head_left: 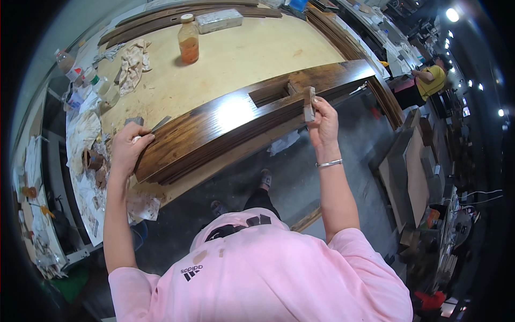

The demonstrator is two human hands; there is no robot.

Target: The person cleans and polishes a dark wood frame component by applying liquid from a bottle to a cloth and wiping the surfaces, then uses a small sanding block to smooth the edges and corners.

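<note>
A long, glossy dark-brown wooden board [198, 129] lies across the table's near edge, with a rectangular cut-out toward its right half. My right hand [324, 121] pinches a small, narrow grey-brown block [309, 105], held upright at the board's near edge, just right of the cut-out. At the board's left end, my left hand [127, 147] is closed, its fingers curled; what it holds, if anything, is hidden. Just beyond those fingers a thin grey blade [161, 124] shows against the board's far edge. A small grey block [134, 121] sits behind the left knuckles.
On the pale tabletop [236, 59] stand a jar of orange liquid [189, 43] and a wrapped block [219, 21]. A crumpled cloth [134, 64] and bottles [68, 63] are at left. Brown strips [182, 19] lie at the back. Another person [429, 80] stands far right.
</note>
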